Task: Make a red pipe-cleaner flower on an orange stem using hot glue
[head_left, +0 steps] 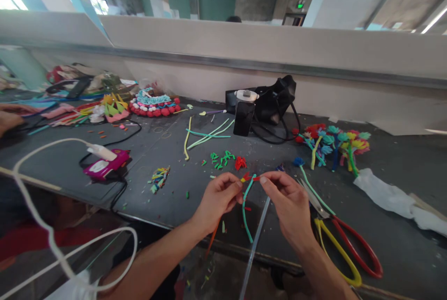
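A thin teal foam-coated craft stem (246, 207) hangs in a soft curve between the two hands, just above the near edge of the dark grey counter (181, 188). At its top sit small red and yellow petal pieces (246, 177). The left hand (218, 197) pinches the stem just under the petals, thumb and forefinger closed on it; the right hand (288, 202) closes its fingertips on a red piece at the tip. Both grips are narrow pinches.

The stem looks very light and bends easily, so it is best held close to the working end; the tiny petals seem easy to crush or drop.

Beside the right hand lie scissors with yellow and red loop handles (344, 249). Farther back are green foam cuttings (220, 158), a red scrap (240, 163), loose long yellow and teal stems (206, 135), a finished bunch of coloured foam flowers (331, 142), a black bag (268, 100) and a pink glue gun (106, 165).
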Demonstrator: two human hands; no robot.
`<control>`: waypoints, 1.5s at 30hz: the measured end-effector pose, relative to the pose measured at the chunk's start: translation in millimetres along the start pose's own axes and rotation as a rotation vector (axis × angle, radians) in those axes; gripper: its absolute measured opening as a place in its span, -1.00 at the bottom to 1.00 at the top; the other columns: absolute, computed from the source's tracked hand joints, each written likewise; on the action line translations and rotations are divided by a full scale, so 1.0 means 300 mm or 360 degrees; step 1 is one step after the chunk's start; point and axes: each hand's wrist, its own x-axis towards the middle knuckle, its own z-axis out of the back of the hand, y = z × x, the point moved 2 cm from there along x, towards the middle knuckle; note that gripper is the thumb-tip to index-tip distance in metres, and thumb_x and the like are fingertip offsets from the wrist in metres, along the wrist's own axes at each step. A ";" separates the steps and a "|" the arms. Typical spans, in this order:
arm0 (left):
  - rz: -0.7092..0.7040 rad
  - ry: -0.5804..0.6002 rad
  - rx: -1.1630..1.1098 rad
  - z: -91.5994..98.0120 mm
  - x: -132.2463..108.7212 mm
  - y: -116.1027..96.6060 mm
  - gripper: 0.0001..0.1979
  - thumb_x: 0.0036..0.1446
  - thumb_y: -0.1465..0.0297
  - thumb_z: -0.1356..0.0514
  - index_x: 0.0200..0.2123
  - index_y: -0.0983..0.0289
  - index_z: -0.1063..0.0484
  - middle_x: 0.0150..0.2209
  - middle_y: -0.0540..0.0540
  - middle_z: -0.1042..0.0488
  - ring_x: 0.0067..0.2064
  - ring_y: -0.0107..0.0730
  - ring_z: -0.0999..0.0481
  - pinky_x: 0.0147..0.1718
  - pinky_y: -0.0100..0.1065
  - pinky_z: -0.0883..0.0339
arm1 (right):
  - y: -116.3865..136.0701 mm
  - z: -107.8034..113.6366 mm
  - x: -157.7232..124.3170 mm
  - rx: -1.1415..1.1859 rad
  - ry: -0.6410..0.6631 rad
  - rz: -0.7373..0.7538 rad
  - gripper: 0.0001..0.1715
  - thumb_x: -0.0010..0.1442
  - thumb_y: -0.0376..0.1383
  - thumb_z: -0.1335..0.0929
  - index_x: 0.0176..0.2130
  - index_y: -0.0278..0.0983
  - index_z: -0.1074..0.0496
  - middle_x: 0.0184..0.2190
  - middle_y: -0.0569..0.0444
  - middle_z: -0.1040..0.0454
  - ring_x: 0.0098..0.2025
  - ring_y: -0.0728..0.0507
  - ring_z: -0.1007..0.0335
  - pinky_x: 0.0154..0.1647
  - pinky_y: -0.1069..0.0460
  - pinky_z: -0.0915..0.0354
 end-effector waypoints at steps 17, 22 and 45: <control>-0.0033 -0.0138 -0.0342 0.059 0.031 -0.016 -0.80 0.05 0.28 -0.25 -0.37 0.31 -0.40 -0.58 -0.09 -0.30 -0.70 -0.70 -0.11 -0.74 -0.55 0.19 | -0.121 0.007 0.086 -0.0780 0.0126 0.0212 -0.76 0.15 -0.18 -0.32 -0.39 -0.25 -0.52 -0.46 0.09 -0.49 -0.46 -0.05 -0.36 -0.41 0.07 -0.26; -0.0016 -0.0116 -0.0349 0.064 0.020 -0.023 -0.80 0.04 0.27 -0.25 -0.39 0.31 -0.39 -0.60 -0.10 -0.29 -0.71 -0.70 -0.12 -0.74 -0.55 0.17 | -0.132 0.001 0.080 -0.1092 0.0204 0.0390 -0.77 0.18 -0.22 -0.31 -0.39 -0.24 -0.52 -0.40 0.01 -0.48 -0.29 -0.15 -0.35 -0.20 -0.02 -0.20; 0.0171 0.0018 -0.0338 0.038 0.007 -0.009 -0.80 0.05 0.27 -0.24 -0.38 0.29 -0.38 -0.61 -0.10 -0.30 -0.70 -0.70 -0.09 -0.73 -0.53 0.22 | -0.007 0.018 0.030 -0.0170 0.0404 -0.0119 -0.85 0.08 -0.22 -0.39 -0.40 -0.26 -0.43 -0.45 0.13 -0.43 -0.43 -0.02 -0.29 -0.44 0.10 -0.18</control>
